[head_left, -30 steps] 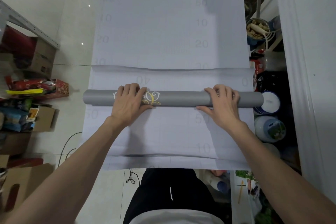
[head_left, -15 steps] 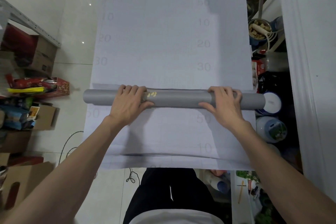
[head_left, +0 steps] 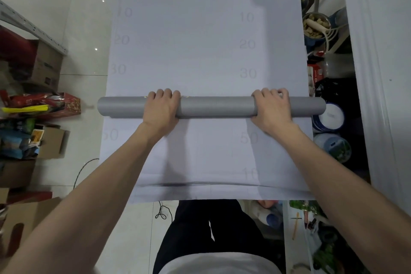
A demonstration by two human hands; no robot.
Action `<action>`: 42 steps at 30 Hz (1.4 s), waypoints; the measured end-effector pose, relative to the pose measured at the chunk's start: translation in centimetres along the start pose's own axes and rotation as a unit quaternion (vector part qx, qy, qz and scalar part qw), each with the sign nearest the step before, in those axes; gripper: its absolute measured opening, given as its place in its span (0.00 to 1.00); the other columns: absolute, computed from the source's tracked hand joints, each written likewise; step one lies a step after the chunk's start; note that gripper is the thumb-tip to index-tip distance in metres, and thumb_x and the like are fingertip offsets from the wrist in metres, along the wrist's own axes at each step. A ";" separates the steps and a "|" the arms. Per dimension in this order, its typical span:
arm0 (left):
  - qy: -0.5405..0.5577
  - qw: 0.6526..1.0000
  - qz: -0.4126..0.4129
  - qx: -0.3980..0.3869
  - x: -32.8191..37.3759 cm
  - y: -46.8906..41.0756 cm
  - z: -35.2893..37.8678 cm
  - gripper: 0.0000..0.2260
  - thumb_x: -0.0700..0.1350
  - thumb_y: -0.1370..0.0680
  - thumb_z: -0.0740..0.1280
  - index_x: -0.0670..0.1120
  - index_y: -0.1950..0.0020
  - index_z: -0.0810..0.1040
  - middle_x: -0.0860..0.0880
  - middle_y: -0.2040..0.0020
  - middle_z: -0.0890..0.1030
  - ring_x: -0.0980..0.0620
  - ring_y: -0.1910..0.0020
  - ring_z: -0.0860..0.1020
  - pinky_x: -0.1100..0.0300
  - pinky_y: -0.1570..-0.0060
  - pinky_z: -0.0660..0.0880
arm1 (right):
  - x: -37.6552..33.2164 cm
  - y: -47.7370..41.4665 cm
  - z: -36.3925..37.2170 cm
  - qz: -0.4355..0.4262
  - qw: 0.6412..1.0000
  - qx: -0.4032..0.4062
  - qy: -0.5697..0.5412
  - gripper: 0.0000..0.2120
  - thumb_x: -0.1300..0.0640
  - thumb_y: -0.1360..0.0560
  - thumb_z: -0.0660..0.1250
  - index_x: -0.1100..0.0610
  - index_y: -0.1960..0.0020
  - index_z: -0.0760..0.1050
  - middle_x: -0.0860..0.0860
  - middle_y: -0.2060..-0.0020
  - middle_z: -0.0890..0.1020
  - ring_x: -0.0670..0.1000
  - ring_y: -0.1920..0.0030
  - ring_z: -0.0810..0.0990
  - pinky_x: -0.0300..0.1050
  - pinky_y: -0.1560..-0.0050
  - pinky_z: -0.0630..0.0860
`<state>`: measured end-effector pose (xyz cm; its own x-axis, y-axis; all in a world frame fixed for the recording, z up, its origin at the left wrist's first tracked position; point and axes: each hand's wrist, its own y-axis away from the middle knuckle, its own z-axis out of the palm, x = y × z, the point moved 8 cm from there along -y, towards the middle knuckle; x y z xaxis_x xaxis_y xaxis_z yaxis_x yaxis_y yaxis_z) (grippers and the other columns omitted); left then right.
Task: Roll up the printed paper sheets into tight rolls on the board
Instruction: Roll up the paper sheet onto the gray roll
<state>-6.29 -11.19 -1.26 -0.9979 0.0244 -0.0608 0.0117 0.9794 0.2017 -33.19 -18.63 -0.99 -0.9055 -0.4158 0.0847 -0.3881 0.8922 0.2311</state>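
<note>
I see paper roll plain grey; board pale white, faint grey numerals in two columns; carton at left red; person's trousers black.

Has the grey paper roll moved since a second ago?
Yes. The grey paper roll has rolled away from the person, toward the printed 30 mark; the 40 marks visible beyond it earlier are now covered.

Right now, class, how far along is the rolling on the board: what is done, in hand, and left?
Done: the sheet looks wound into one grey roll across the board; no flat edge shows beyond it. In hand: left hand and right hand each have a grip over it. Left: probably a final tightening; no other sheet is visible.
</note>
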 end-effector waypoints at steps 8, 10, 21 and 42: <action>-0.010 0.986 0.010 0.168 -1.8 0.6 -7.5 0.11 0.36 0.37 0.68 0.42 0.58 0.70 0.44 0.65 0.73 0.44 0.67 0.66 0.52 0.61 0.60 | -0.5 2.1 -6.3 0.063 0.993 0.102 -0.006 0.19 0.56 0.39 0.77 0.57 0.52 0.74 0.55 0.58 0.79 0.58 0.56 0.75 0.52 0.49 0.63; -0.009 0.981 0.032 0.193 -2.1 1.6 -10.1 0.10 0.36 0.36 0.69 0.42 0.58 0.71 0.44 0.65 0.73 0.43 0.67 0.69 0.52 0.62 0.62 | -0.6 4.1 -8.9 0.072 0.985 0.154 -0.022 0.17 0.58 0.39 0.77 0.57 0.53 0.74 0.54 0.59 0.79 0.58 0.57 0.76 0.52 0.48 0.65; -0.002 0.935 0.271 0.227 6.5 0.1 -20.6 0.12 0.38 0.36 0.71 0.43 0.55 0.76 0.47 0.64 0.75 0.42 0.66 0.72 0.51 0.62 0.66 | 3.4 19.1 -13.3 0.271 0.936 0.201 -0.095 0.16 0.57 0.39 0.75 0.56 0.52 0.77 0.53 0.61 0.80 0.58 0.59 0.78 0.52 0.53 0.68; -0.047 0.628 0.749 0.206 60.3 8.5 -22.1 0.23 0.48 0.26 0.69 0.38 0.36 0.70 0.35 0.46 0.76 0.36 0.51 0.76 0.42 0.47 0.72 | 22.3 57.3 -2.5 0.689 0.697 0.168 -0.105 0.27 0.50 0.29 0.65 0.63 0.34 0.68 0.62 0.42 0.75 0.65 0.44 0.74 0.58 0.39 0.63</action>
<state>-67.75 -5.79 18.40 0.1600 0.9732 -0.1651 0.9677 -0.1876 -0.1681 -75.15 22.76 16.58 -0.4491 0.8807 -0.1507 0.8892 0.4240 -0.1720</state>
